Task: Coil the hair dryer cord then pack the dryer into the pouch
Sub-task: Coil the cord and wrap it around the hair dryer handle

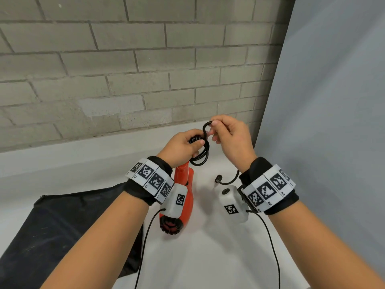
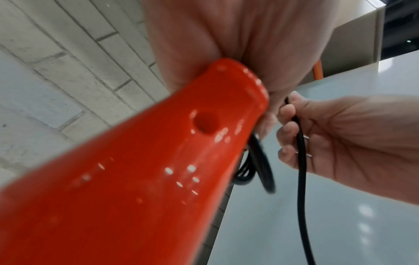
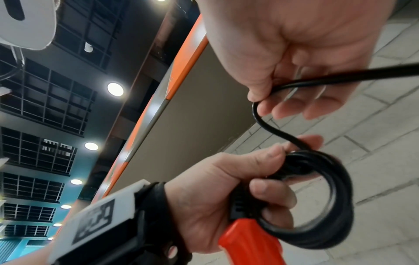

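Note:
My left hand [image 1: 192,145] holds the red hair dryer [image 1: 185,197] by its handle, nozzle hanging down towards me over the table. The same hand's fingers clamp a small coil of the black cord [image 1: 201,156] against the handle top. My right hand [image 1: 213,130], just right of it, pinches the free cord and holds an S-shaped bend above the coil. From the right wrist view, the coil [image 3: 335,197] hangs below the left hand [image 3: 215,188]. The cord's loose end [image 1: 218,178] trails under my right wrist. The black pouch [image 1: 62,226] lies flat at the left.
A white table [image 1: 208,257] stands against a grey brick wall [image 1: 125,80]. A grey panel [image 1: 333,101] closes off the right side. Thin black cables [image 1: 270,247] hang from the wrist cameras over the table's near part.

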The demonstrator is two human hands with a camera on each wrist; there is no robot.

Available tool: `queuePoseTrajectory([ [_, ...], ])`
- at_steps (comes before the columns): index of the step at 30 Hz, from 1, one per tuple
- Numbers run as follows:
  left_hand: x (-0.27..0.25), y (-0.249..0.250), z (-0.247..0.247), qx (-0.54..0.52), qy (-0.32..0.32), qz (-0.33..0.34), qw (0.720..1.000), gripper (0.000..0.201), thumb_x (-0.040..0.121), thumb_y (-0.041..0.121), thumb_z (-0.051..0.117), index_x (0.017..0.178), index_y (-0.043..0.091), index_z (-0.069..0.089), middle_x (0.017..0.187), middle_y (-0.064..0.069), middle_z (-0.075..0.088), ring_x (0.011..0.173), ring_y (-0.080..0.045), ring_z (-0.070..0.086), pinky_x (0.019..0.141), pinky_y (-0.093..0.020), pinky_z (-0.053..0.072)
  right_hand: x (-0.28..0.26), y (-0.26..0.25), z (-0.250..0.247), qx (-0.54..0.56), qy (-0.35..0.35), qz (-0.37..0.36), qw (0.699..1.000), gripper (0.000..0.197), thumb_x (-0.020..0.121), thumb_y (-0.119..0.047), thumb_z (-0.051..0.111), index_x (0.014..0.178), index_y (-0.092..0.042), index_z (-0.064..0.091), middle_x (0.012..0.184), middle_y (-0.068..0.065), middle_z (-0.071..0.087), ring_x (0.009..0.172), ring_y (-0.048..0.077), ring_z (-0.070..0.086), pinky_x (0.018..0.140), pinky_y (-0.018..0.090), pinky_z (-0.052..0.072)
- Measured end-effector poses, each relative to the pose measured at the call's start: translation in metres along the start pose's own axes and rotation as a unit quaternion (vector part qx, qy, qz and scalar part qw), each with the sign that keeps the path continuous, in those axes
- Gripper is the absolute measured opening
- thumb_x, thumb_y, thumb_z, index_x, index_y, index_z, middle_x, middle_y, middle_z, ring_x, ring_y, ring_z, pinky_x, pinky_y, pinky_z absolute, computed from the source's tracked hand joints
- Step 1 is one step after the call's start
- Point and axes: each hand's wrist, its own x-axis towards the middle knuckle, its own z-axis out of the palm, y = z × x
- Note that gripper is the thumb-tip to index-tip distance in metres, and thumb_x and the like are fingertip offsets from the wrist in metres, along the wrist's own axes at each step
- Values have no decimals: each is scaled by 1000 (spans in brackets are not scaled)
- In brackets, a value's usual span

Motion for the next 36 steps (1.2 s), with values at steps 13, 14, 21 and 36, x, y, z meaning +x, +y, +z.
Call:
queuePoseTrajectory([
  [13, -2, -9, 4, -109, 65, 0, 992, 16, 94, 9, 42, 99, 12, 57, 43, 18, 50, 36, -2, 28, 40, -14, 25, -52, 109, -9, -139, -185, 211, 950, 28, 89, 2, 40, 98, -11, 64, 96, 10, 66, 85, 15, 64, 79, 16, 49],
  [14, -3, -8, 5, -107, 61, 1, 992, 17, 94, 9, 42, 96, 14, 58, 44, 16, 48, 37, -3, 28, 41, -15, 25, -54, 119, -10, -206, -206, 195, 936, 31, 88, 0, 42, 109, -12, 62, 108, 11, 64, 99, 21, 61, 89, 19, 45],
  [21, -3, -5, 9, -103, 48, 4, 994, 18, 94, 9, 43, 94, 16, 59, 59, 1, 35, 36, -3, 27, 42, -16, 25, -37, 163, 1, -491, -414, 144, 753, 47, 87, -8, 40, 131, -24, 48, 148, 10, 34, 137, 32, 28, 112, 45, 29],
  [36, 2, -14, 1, -92, 85, 2, 992, 17, 94, 17, 43, 99, 17, 60, 65, 11, 45, 50, 1, 45, 47, -14, 34, -22, 73, -4, -19, 75, 40, 996, 26, 92, -2, 42, 76, -20, 51, 80, 1, 56, 75, 21, 61, 66, 23, 54],
])
